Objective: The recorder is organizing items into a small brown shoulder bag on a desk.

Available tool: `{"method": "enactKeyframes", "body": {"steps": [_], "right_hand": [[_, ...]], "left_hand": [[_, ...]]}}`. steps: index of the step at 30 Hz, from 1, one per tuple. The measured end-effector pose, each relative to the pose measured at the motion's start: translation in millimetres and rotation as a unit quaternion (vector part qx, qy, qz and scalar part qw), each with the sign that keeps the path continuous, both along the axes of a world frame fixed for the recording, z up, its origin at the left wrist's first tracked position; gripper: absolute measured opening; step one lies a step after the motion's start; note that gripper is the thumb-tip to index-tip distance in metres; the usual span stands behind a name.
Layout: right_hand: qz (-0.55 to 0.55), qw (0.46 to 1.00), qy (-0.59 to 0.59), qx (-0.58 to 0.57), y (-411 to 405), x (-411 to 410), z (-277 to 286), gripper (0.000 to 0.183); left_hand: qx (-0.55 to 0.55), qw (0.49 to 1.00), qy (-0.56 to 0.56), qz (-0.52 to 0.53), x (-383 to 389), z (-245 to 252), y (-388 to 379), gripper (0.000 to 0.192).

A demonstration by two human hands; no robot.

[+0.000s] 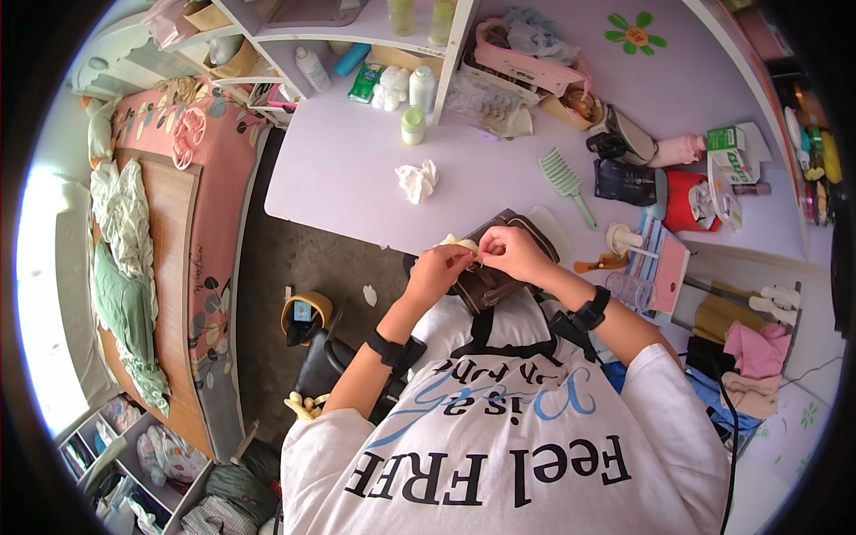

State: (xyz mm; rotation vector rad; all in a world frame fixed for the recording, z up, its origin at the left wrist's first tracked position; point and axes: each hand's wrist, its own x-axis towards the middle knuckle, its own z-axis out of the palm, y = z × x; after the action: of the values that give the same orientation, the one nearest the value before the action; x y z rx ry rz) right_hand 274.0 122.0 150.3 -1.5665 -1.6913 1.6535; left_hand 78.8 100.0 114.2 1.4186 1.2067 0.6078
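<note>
A dark brown leather bag (pixel 491 289) with pale stitching rests at the desk's front edge, against my body. Over it, both hands meet at a small cream-coloured soft charm (pixel 461 242). My left hand (pixel 438 271) pinches the charm from its near side, with fingertips bent inward. My right hand (pixel 513 253) has thumb and forefinger closed on a small part beside the charm, just above the bag. That part is too small to make out, and the fingers hide much of the charm.
On the lilac desk (pixel 328 167) are a crumpled tissue (pixel 418 182), a green-lidded jar (pixel 412 125) and a green hairbrush (pixel 565 180). Bags and a pink bottle (pixel 675 151) stand at the right. A bin (pixel 306 314) stands on the floor, left, near a bed (pixel 221 267).
</note>
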Motion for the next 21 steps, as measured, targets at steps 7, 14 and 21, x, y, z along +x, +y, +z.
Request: {"method": "enactKeyframes", "body": {"steps": [7, 14, 21], "right_hand": [[-0.025, 0.990, 0.081, -0.111, 5, 4, 2, 0.015], [-0.064, 0.985, 0.096, -0.130, 1, -3, 0, 0.016], [-0.063, 0.991, 0.078, -0.084, -4, -10, 4, 0.017]], "left_hand": [[-0.039, 0.997, -0.058, 0.008, -3, 1, 0, 0.020], [-0.056, 0.995, -0.077, -0.020, -8, 4, 2, 0.020], [-0.084, 0.991, -0.099, -0.030, -9, 6, 1, 0.022]]}}
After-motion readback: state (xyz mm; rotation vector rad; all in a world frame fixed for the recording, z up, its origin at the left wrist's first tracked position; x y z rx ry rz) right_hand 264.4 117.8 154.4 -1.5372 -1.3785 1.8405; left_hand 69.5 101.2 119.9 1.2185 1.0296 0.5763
